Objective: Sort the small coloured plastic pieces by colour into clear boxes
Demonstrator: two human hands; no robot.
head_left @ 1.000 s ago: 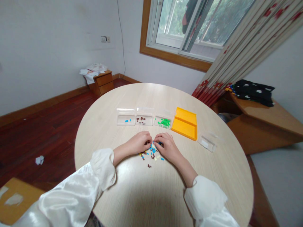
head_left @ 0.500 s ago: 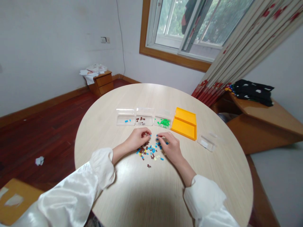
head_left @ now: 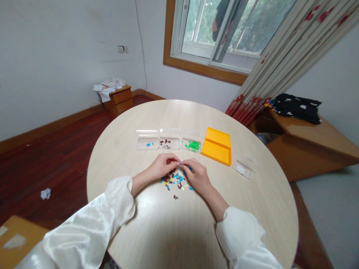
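My left hand is closed in a pinch on a small blue building brick. The fingertips of my right hand meet it there, also pinched, over a blue piece that they mostly cover. Just below both hands lies a loose pile of small building bricks in brown, blue, yellow and pale yellow. Part of the pile is hidden under my fingers. A few brown bricks lie apart, closer to me.
Beyond my hands stand clear boxes: one with a few blue bricks, one with brown bricks, one with many green bricks. An open yellow case and another clear box lie to the right on the round table.
My right hand has moved left, so its fingertips now meet those of my left hand. Half a second ago the hands were apart, each pinching a small blue piece.
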